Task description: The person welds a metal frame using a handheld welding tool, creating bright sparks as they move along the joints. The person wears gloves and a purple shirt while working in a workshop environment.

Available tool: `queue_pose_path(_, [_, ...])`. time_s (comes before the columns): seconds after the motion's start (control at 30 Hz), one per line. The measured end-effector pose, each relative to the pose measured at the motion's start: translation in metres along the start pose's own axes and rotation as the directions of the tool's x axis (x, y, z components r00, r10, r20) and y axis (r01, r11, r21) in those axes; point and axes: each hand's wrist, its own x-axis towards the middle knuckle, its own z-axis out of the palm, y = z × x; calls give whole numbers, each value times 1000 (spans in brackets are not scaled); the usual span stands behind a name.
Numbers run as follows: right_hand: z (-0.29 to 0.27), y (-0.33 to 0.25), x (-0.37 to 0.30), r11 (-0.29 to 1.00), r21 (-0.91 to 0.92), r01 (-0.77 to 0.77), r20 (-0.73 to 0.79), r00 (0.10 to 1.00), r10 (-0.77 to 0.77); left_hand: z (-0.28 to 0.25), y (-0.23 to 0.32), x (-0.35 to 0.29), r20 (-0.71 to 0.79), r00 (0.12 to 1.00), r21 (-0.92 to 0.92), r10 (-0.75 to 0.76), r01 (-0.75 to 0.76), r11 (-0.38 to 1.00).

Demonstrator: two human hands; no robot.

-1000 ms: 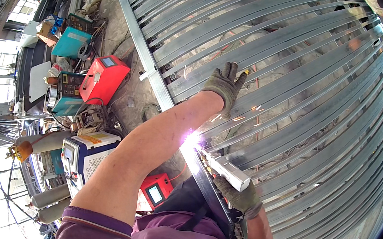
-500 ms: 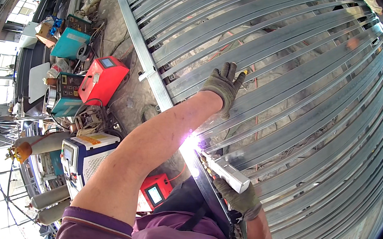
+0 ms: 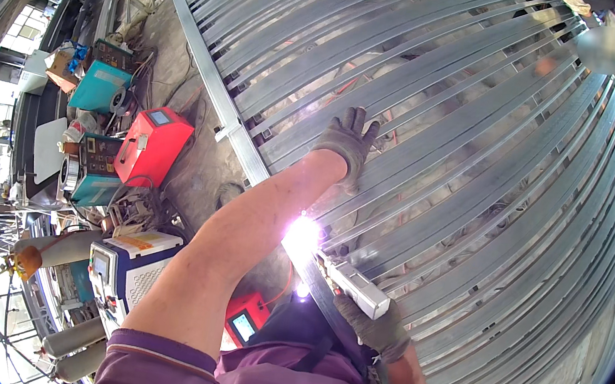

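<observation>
In my right hand [image 3: 376, 329], which wears a grey-green work glove, is a boxy silver-white welding gun [image 3: 358, 288]. Its nozzle points up and left at a bright white-purple weld glow [image 3: 303, 234] on the long edge rail [image 3: 249, 159] of a metal frame. The glare hides the joint itself. Beyond the glow, my left hand [image 3: 347, 147], gloved alike, rests on the flat grey metal bars [image 3: 417, 129] with its fingers spread and nothing held. My left forearm crosses over the rail.
Left of the frame stand a red machine [image 3: 154, 145], teal machines [image 3: 104, 86], a white-and-blue cabinet [image 3: 130, 270] and grey gas cylinders [image 3: 75, 336]. A smaller red box with a lit screen [image 3: 245, 320] sits near my body. Cables lie on the floor under the bars.
The weld glow has grown larger and brighter, with a second bright spot below it. The whole view has shifted slightly; both hands keep much the same pose.
</observation>
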Motion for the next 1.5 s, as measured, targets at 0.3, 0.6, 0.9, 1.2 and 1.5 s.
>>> queue_pose_path(0.3, [2, -3, -8, 995, -82, -59, 10, 998, 60, 27, -9, -52, -266, 957, -282, -116, 38, 959])
queue_pose_path(0.6, [-2, 13, 3, 995, 10, -98, 86, 992, 96, 215, -49, -258, -408, 695, -792, -592, 53, 608])
queue_pose_path(0.9, [-4, -8, 9, 981, -158, -109, 93, 988, 124, 415, 70, -487, 472, 736, -686, -485, 652, 323])
queue_pose_path(1.2, [1, 3, 5, 972, -236, -8, 27, 1000, 15, 515, 104, -493, 539, 748, -825, -387, 561, -65])
queue_pose_path(1.5, [0, -5, -32, 973, -191, 131, -20, 990, -137, 578, 111, -543, 283, 856, -859, -432, 426, 283])
